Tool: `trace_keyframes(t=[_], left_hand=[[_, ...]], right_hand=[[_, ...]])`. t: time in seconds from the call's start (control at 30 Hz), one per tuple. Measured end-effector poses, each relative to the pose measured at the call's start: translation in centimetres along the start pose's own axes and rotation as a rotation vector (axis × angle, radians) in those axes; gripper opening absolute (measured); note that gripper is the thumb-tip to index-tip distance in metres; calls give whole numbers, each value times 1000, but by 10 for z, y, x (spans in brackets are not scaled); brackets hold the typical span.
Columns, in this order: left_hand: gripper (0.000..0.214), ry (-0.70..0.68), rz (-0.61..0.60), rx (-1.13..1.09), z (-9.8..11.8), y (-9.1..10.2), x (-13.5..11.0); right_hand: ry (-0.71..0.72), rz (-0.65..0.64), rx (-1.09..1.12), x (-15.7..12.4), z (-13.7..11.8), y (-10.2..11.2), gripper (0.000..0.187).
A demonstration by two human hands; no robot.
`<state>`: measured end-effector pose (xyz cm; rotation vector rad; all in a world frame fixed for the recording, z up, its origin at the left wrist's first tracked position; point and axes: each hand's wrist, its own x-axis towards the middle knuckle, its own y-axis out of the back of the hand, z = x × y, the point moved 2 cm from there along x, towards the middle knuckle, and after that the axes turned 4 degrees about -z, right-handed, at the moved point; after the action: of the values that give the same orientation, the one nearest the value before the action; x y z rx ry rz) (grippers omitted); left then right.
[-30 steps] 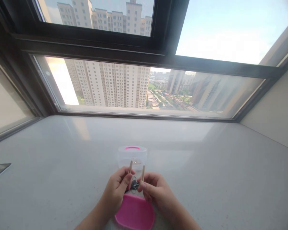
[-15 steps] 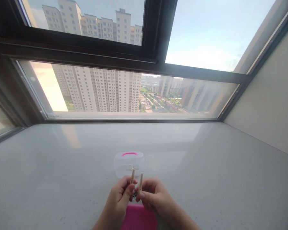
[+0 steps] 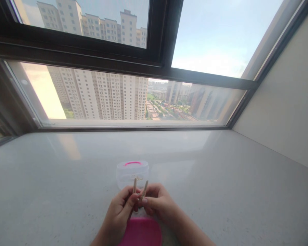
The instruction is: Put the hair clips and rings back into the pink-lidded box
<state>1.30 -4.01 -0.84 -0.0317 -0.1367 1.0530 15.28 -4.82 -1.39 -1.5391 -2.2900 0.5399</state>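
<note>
My left hand (image 3: 118,210) is closed, its thumb and fingers pinching a slim tan stick-like piece (image 3: 135,184) that points upward. A second tan stick-like piece (image 3: 145,187), leaning to the right, is pinched in my right hand (image 3: 161,205). The two pieces stand close together with their lower ends between my fingertips, where I cannot see whether they join. Just below both hands lies a bright pink plastic piece (image 3: 143,232), cut off by the bottom of the view. Behind them stands a clear plastic box (image 3: 123,176) with a pink handle.
A pale speckled countertop (image 3: 207,177) carries these things. Along its far side runs a dark window frame (image 3: 133,128), with tall buildings outside. A plain wall (image 3: 279,112) borders the right.
The right piece has tipped further to the right, and my hands have come a little closer together. The whole scene sits slightly further left in view.
</note>
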Motion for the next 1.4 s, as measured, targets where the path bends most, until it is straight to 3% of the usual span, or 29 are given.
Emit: trace_keyframes(t=[0.27,0.83,1.0,1.13,1.4], left_hand=[[30,-8,-8,33,6,0,-2],[29,8,144,-2,15,-5,-3],[30,42,83,13,4,4,-2],[34,44,83,-3,2,7,-3],[32,73,236,-22,14,2,-8]], right_hand=[[-11,-16,62,6,-4,-2,21],[-100,44,38,7,-2,1,25],[-91,88,-16,10,-4,2,25],[-73,51,-31,11,-6,1,28],[-88,-25,60,9,-4,1,25]])
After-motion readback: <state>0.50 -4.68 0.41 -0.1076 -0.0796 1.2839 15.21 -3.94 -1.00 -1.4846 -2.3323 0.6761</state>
